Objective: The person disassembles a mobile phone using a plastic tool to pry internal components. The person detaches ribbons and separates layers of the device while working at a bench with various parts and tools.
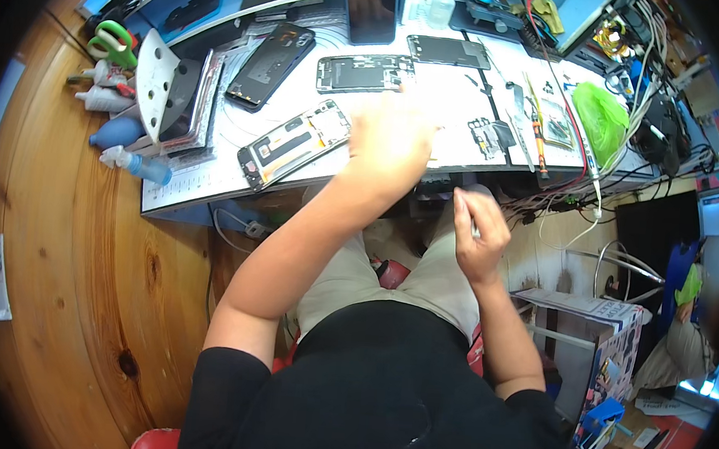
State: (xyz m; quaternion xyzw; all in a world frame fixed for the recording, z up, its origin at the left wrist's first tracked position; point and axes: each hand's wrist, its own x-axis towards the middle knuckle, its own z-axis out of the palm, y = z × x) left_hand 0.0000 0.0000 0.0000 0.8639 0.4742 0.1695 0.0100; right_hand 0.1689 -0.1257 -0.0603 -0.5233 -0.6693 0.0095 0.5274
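A white work mat (238,178) covers the bench top, set against a curved wooden counter (81,272), and taken-apart phones lie spread across it. The left hand (395,135) reaches out over the mat, bright and washed out in the light, so I cannot tell whether its fingers pinch anything or simply rest on the surface; it sits just beside an opened phone frame (294,145) that lies flat with its inside facing up, seemingly so the parts stay reachable. That frame is pale and silvery, with a dark strip down its middle and small fittings at the ends. The right hand (480,233) hangs below the bench edge, over the lap, fingers curled in narrowly around something thin and light-coloured, too small to name. Farther out lie a second stripped frame (363,72), a dark phone back (271,64), a small dark component (491,136) and a green bag (602,112); glue bottles (106,90) stand at the left.
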